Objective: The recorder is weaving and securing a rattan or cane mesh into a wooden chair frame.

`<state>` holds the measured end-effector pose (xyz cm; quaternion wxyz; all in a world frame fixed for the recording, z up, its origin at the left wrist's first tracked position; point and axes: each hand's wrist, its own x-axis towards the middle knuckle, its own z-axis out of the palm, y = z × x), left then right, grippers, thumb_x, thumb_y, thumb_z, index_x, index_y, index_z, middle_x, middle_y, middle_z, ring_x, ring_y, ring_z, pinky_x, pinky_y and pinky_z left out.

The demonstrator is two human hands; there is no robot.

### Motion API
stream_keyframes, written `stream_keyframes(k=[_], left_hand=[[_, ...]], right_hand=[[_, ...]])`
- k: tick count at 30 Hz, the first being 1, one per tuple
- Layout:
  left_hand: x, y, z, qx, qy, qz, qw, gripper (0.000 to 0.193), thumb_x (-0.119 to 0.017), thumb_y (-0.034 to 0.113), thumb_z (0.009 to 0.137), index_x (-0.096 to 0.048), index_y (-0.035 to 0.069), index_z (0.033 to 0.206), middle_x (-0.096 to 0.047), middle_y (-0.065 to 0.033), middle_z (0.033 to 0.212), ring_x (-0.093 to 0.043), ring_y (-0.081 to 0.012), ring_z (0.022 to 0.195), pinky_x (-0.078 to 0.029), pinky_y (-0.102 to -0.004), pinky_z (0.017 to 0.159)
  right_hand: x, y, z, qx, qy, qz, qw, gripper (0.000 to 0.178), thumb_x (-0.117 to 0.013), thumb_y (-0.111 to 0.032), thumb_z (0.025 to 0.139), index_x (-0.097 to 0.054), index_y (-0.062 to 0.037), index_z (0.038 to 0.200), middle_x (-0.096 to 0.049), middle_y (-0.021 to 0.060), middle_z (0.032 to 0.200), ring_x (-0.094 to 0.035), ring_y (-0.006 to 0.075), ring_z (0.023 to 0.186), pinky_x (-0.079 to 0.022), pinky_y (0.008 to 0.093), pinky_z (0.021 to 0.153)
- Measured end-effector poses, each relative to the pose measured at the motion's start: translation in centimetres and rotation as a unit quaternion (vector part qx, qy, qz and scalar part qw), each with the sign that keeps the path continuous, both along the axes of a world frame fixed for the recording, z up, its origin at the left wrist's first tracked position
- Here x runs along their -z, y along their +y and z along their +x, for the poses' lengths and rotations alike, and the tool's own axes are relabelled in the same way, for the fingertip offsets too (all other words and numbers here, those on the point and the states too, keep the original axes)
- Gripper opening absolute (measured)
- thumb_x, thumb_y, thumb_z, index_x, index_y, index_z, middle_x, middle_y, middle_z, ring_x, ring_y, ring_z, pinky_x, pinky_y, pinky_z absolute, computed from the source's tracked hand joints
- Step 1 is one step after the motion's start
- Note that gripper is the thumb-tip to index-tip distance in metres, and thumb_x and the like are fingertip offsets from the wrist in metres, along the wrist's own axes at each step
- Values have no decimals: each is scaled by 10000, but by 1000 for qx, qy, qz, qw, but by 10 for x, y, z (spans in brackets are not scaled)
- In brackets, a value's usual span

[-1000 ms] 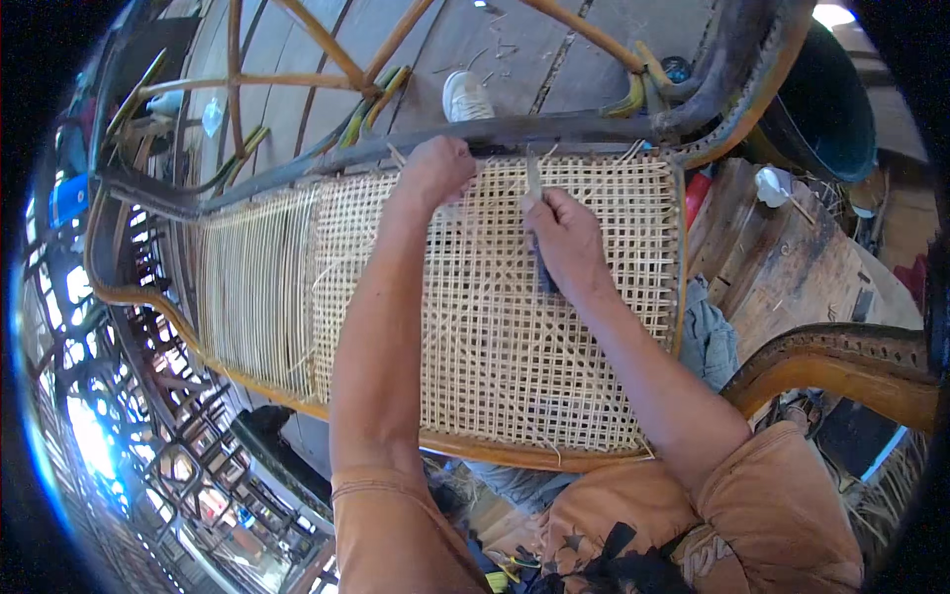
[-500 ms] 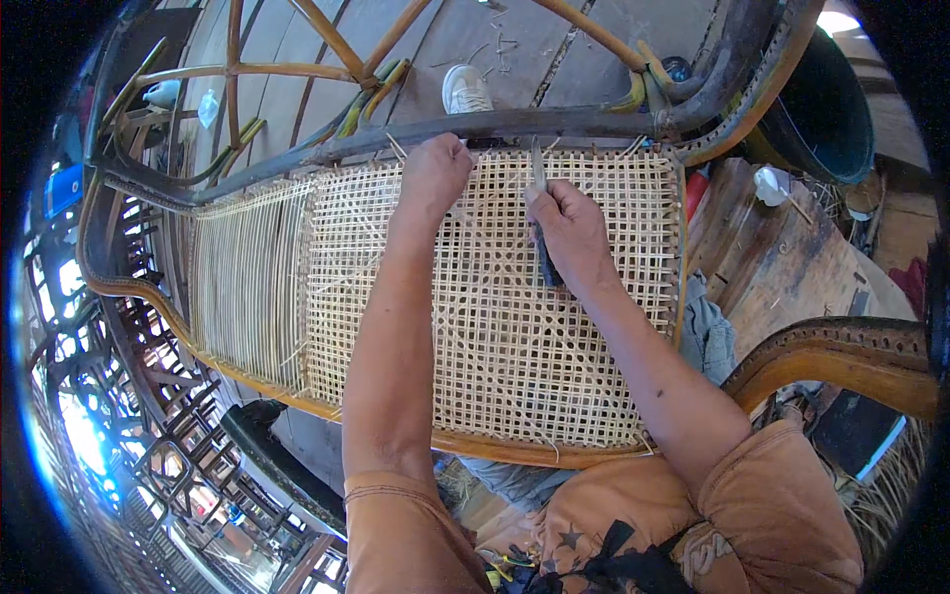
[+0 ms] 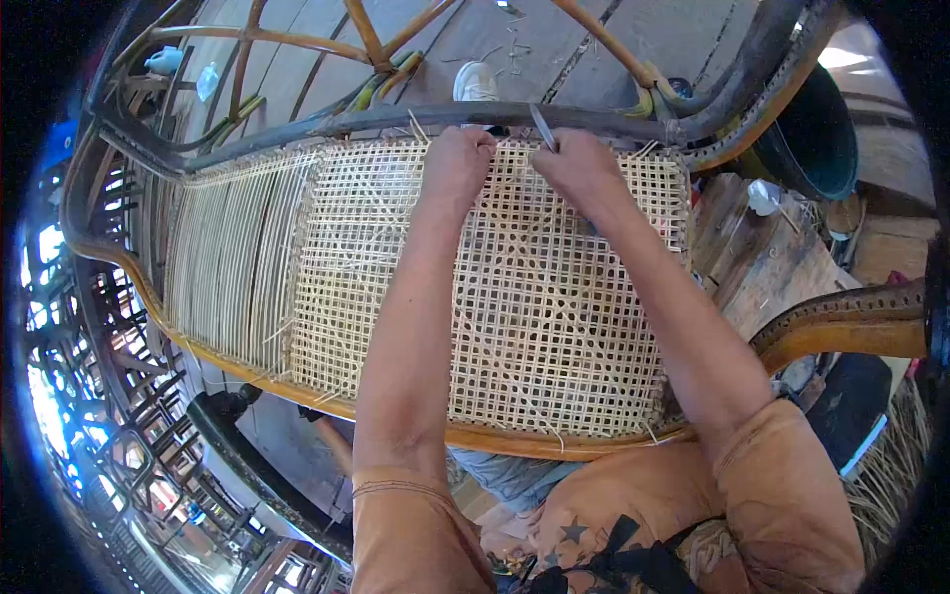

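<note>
A woven cane panel (image 3: 534,297) stretches across a wooden frame in front of me, its right part an open lattice and its left part parallel strands (image 3: 223,257). At the far edge of the weave, the fingers of my left hand (image 3: 457,166) are pinched together; what they hold, if anything, is hidden. My right hand (image 3: 584,170) is closed around a knife, also close to that edge. The knife's narrow grey blade (image 3: 541,127) points up and left over the dark far rail (image 3: 396,120), while its handle is mostly covered. Loose cane ends (image 3: 419,125) stick up beside my left hand.
Curved rattan braces (image 3: 366,40) rise beyond the far rail, near a white shoe (image 3: 476,81). A dark bucket (image 3: 816,134) stands at the far right. A wooden armrest (image 3: 841,332) curves in at right, and a black curved piece (image 3: 262,475) lies lower left.
My right hand has moved up to the far edge with the knife, whose blade now leans left. My left hand stays at the edge. The whole view has shifted slightly.
</note>
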<state>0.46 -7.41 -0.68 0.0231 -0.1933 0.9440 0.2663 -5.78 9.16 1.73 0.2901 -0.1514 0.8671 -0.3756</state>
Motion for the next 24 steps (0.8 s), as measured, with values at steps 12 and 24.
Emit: stream_keyframes(k=[12, 24], left_hand=[[8, 5, -9, -30, -13, -57, 998, 170, -555, 183, 745, -657, 71, 823, -628, -185, 868, -599, -360, 827, -470, -449, 740], [7, 1, -14, -84, -77, -13, 993, 258, -560, 208, 750, -656, -9, 851, -620, -240, 876, -606, -385, 840, -480, -443, 763]], right_hand=[[5, -51, -30, -192, 106, 191, 957, 281, -486, -158, 778, -649, -4, 947, -629, 210, 964, -623, 349, 897, -497, 428, 753], [10, -61, -29, -272, 147, 199, 930, 250, -483, -130, 806, -646, -40, 974, -643, 173, 959, -632, 327, 890, -504, 425, 736]])
